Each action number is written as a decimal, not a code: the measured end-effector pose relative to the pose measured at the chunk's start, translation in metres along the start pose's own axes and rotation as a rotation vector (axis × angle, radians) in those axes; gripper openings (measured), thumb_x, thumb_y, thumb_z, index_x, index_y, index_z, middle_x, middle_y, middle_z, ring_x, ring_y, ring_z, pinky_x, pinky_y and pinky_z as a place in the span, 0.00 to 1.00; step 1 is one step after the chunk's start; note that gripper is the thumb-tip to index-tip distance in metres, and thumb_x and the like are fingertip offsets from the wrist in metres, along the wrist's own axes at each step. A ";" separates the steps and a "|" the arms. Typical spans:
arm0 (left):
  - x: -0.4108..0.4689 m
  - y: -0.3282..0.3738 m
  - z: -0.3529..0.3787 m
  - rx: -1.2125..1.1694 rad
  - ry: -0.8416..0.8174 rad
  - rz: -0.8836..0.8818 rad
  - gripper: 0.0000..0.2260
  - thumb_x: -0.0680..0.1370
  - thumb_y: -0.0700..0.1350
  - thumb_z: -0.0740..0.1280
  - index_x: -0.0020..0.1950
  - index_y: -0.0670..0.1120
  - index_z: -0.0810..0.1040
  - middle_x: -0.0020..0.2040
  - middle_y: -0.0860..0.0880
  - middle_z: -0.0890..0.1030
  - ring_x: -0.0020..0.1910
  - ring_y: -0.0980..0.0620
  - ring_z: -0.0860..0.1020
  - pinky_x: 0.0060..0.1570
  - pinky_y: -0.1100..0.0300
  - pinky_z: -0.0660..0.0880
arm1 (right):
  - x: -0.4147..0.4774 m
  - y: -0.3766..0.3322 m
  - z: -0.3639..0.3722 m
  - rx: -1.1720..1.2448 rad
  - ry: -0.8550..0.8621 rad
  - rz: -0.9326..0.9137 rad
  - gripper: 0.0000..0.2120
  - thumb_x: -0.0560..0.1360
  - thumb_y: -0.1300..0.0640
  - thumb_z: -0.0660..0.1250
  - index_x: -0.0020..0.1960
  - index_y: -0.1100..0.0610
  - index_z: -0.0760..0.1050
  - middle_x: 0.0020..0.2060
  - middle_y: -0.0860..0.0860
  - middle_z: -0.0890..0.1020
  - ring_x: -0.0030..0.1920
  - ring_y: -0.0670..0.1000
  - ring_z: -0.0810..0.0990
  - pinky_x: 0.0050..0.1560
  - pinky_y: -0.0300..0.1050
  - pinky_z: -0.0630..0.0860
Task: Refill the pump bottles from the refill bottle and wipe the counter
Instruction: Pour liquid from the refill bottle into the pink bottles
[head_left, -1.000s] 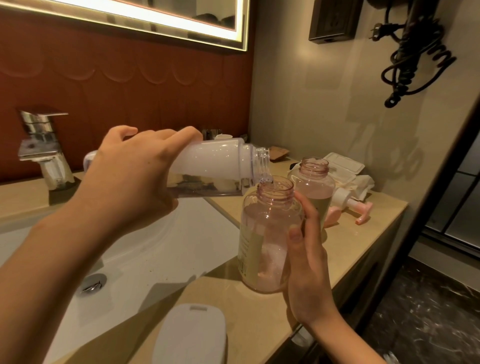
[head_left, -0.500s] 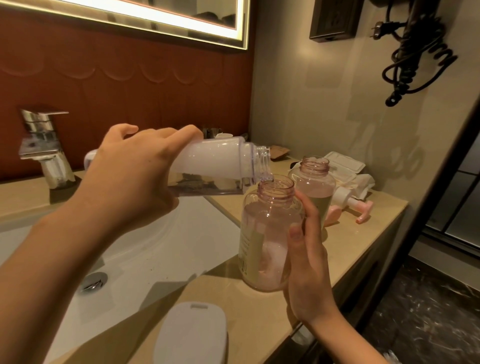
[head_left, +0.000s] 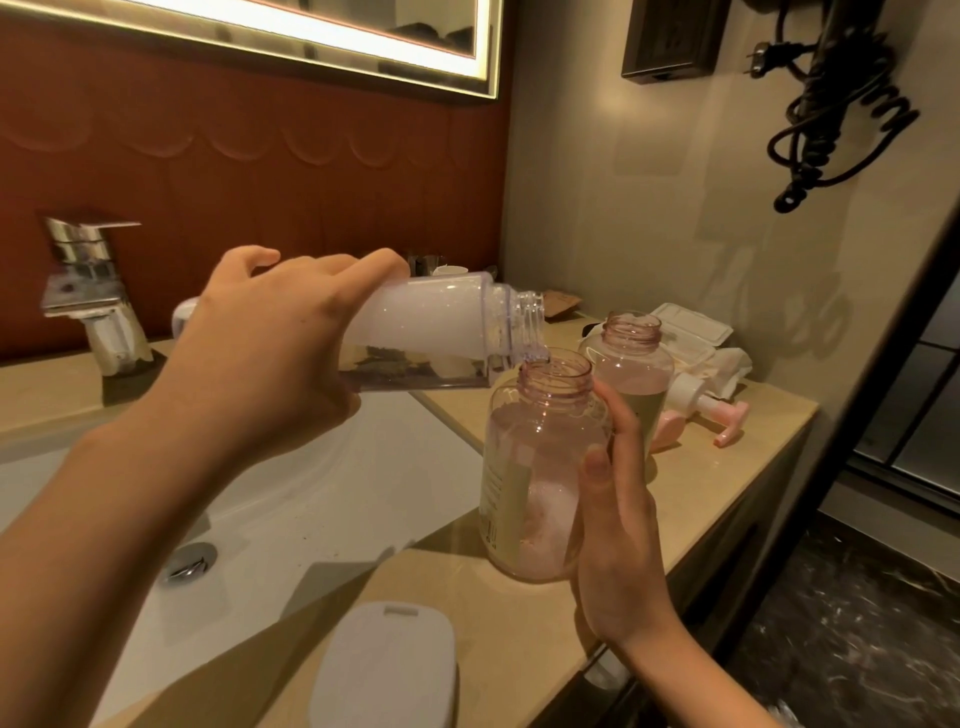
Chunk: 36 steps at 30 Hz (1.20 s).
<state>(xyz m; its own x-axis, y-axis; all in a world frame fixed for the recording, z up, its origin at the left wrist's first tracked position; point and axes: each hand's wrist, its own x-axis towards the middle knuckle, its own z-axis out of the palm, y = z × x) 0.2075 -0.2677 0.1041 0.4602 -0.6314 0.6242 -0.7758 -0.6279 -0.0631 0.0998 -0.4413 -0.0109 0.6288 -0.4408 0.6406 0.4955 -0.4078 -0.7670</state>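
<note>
The left hand (head_left: 260, 358) wraps the refill bottle (head_left: 431, 322), held nearly level (mouth dipped), its lip just over the open neck of the near pump bottle (head_left: 540, 467), gripped from its right by the right hand (head_left: 618, 545).

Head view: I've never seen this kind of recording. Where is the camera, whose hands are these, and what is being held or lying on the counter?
No machine here: a person wears a wide-angle camera on the head, looking down at their own hands, so this is the only view. The left hand holds the refill bottle tipped almost flat, its mouth over the open neck of a pump bottle, liquid running in. The right hand holds that bottle on the counter beside the sink. Behind stands a second open bottle; a pink pump lies next to it, with a white pack behind. A white box lies nearest the camera.
</note>
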 end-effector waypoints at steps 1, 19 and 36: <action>0.000 0.000 0.000 0.001 -0.002 -0.002 0.34 0.59 0.41 0.79 0.62 0.52 0.71 0.51 0.50 0.80 0.52 0.46 0.76 0.60 0.38 0.65 | 0.000 0.000 0.000 -0.002 -0.001 -0.001 0.26 0.74 0.31 0.50 0.69 0.39 0.59 0.63 0.33 0.72 0.64 0.38 0.70 0.57 0.28 0.67; 0.001 0.001 -0.001 0.017 -0.008 -0.007 0.34 0.59 0.41 0.79 0.62 0.52 0.71 0.51 0.50 0.80 0.51 0.45 0.77 0.61 0.39 0.64 | 0.000 0.003 0.000 -0.018 0.010 -0.004 0.25 0.75 0.32 0.50 0.69 0.40 0.60 0.65 0.38 0.72 0.66 0.41 0.70 0.60 0.32 0.66; 0.000 0.001 -0.002 0.033 -0.001 0.001 0.34 0.59 0.40 0.78 0.62 0.53 0.70 0.52 0.50 0.80 0.52 0.45 0.77 0.62 0.38 0.64 | 0.000 0.004 0.000 -0.023 0.009 -0.007 0.26 0.75 0.32 0.50 0.70 0.40 0.60 0.65 0.38 0.72 0.66 0.40 0.69 0.62 0.35 0.67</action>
<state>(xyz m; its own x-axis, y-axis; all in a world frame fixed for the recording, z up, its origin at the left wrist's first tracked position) 0.2063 -0.2672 0.1057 0.4595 -0.6324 0.6236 -0.7619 -0.6415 -0.0892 0.1019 -0.4425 -0.0136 0.6196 -0.4449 0.6467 0.4861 -0.4294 -0.7612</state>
